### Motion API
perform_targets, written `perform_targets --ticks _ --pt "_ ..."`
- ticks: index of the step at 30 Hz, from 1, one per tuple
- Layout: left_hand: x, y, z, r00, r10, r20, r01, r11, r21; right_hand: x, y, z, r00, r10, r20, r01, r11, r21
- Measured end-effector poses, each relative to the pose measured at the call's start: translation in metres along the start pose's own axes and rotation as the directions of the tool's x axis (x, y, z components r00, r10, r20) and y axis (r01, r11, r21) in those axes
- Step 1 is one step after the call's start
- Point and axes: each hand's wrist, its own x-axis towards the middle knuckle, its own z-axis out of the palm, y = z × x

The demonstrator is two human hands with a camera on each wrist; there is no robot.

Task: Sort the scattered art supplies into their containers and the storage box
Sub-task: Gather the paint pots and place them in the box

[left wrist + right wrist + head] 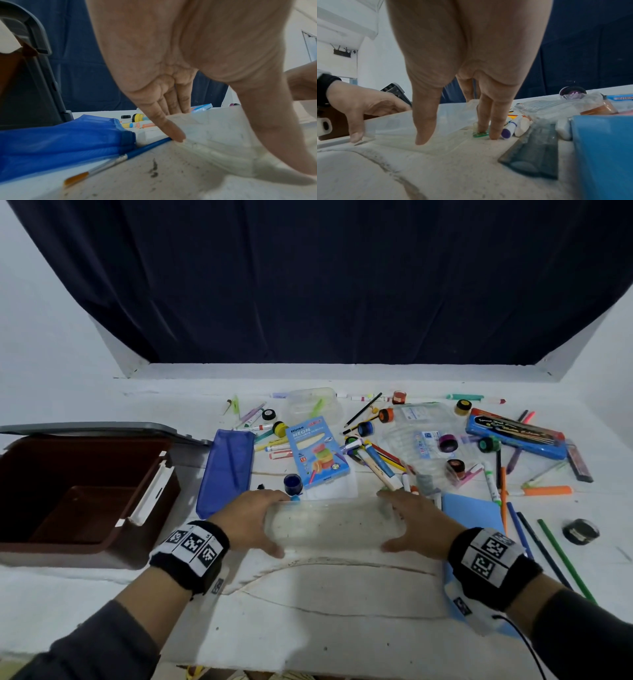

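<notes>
Both of your hands frame one clear plastic case (330, 523) lying flat on the table (325, 611): your left hand (246, 517) holds its left end, fingers over the far edge and thumb at the near edge, and your right hand (416, 520) does the same at its right end, so each grip is spread across the case's width. In the right wrist view your right fingertips (494, 133) reach down to the table beside a purple-capped marker (509, 129); whether they press the case wall is hard to make out through the clear plastic. Just left of the case lies one blue mesh pouch (226, 470), with one blue-handled paintbrush (109, 159) alongside it, seen only in the left wrist view. Further left of the case stands one brown storage box (78, 494), open, its grey lid (96, 429) behind it. Beyond the case lies one blue pencil box (317, 451) among scattered markers, pencils and paint pots too overlapped to count. Right of the case, one blue sheet (474, 511) is partly hidden by your right wrist.
</notes>
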Motion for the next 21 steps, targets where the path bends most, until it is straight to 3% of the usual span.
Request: perform_targets --ticks 10,17,21 --pt "0.004 -0.004 -0.003 0.993 -0.087 0.081 0.087 0.996 0.005 0.010 0.004 -0.002 0.998 -0.053 0.035 0.055 0.996 -0.065" --pt "0.000 0.010 0.006 0.990 -0.141 0.022 0.139 0.987 0.081 0.012 0.007 -0.003 0.995 -0.085 0.059 0.093 0.986 -0.141" --pt "-0.004 0.021 0.009 0.983 -0.178 -0.047 0.183 0.970 0.162 0.011 0.012 -0.002 0.994 -0.096 0.043 0.099 0.993 -0.063"
